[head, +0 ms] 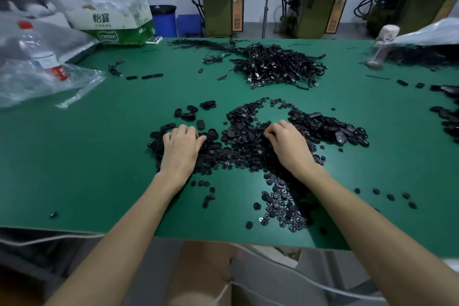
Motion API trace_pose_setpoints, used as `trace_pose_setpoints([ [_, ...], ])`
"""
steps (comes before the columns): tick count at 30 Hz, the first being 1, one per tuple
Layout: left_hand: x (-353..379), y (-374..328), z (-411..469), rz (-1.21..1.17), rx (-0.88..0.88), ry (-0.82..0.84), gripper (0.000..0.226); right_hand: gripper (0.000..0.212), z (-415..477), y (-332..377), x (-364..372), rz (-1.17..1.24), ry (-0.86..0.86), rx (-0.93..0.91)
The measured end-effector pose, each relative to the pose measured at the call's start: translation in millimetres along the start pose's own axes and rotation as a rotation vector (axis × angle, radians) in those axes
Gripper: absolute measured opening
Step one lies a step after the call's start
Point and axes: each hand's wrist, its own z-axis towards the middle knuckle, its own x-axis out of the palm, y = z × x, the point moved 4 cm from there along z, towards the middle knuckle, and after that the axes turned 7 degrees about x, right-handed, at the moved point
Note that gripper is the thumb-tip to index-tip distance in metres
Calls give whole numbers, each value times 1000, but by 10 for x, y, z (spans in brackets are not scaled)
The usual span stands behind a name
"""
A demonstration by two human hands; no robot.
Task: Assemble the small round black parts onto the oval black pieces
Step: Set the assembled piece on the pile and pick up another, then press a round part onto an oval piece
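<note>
A wide heap of small round black parts covers the middle of the green table. Oval black pieces lie loose at its left, and more ovals are piled at its right. My left hand rests palm down on the left part of the heap, fingers curled over oval pieces. My right hand lies on the middle of the heap, its fingers curled down among the round parts. Both hands hide their fingertips, so I cannot see what, if anything, they hold.
A second scatter of round parts lies near the front edge. At the back sits a tangle of black cables. Plastic bags with a bottle and a cardboard box stand at the left, and a pale bottle at the right.
</note>
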Motion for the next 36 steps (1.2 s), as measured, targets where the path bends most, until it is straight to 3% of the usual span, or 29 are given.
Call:
trace_pose_setpoints([
  [9,-58,12,-49,-134,-33,-32,47,22,-31,29,-25,-19,12,39],
  [15,-10,49,-42,-87,-41,-27,52,23,-34,15,-14,-17,-4,41],
  [24,16,80,-35,-189,-38,-25,37,23,-36,-6,21,-6,-14,36],
  [36,-249,-11,-75,-120,64,-317,37,20,-34,-3,27,-97,-94,-13],
])
